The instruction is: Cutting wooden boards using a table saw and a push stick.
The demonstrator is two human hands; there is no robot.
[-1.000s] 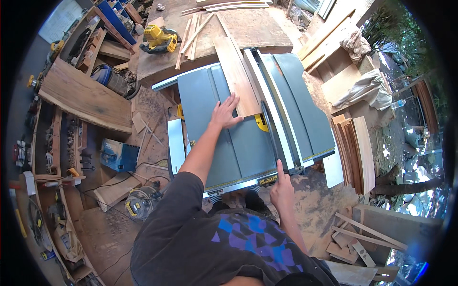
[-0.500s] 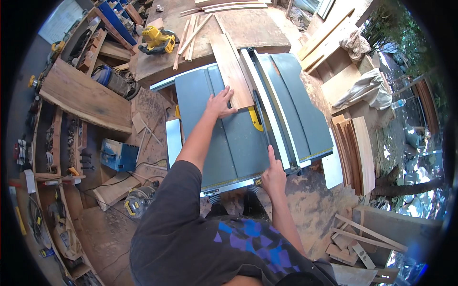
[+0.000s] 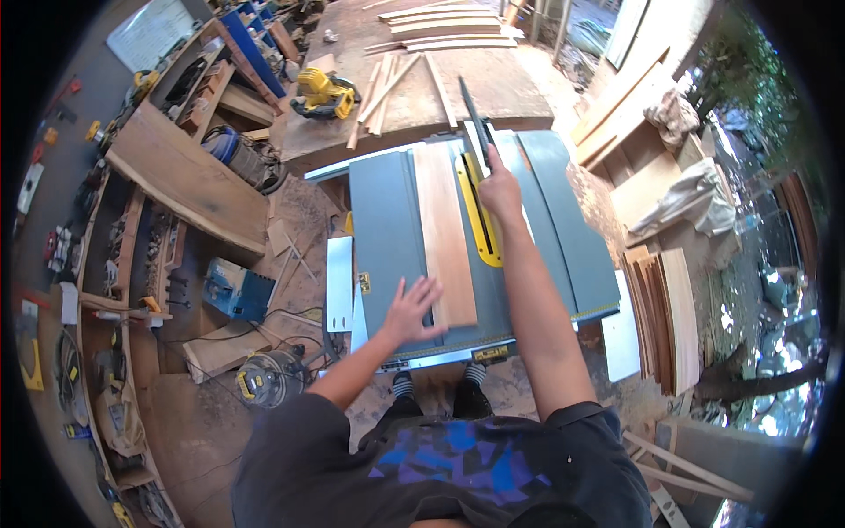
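Observation:
A grey table saw (image 3: pixel 392 220) stands in front of me with a yellow insert (image 3: pixel 480 220) around the blade slot. A long pale wooden board (image 3: pixel 443 229) lies lengthwise on its top, left of the slot. My left hand (image 3: pixel 410 308) rests flat with fingers spread, at the board's near left edge. My right hand (image 3: pixel 500 189) reaches to the far side of the insert. It is closed around the near end of a thin dark strip (image 3: pixel 473 114), which points away over the far edge.
Beyond the saw is a workbench (image 3: pixel 493 88) with loose wood strips and a yellow power tool (image 3: pixel 321 92). Left are shelves, a wide plank (image 3: pixel 185 176), a blue box (image 3: pixel 238 292) and a round yellow-black machine (image 3: pixel 264 378). Stacked boards (image 3: pixel 664 317) lie on the right.
My left hand has drawn back from the far part of the board to its near end. My right hand has left the front edge, reached forward and taken hold of the thin strip.

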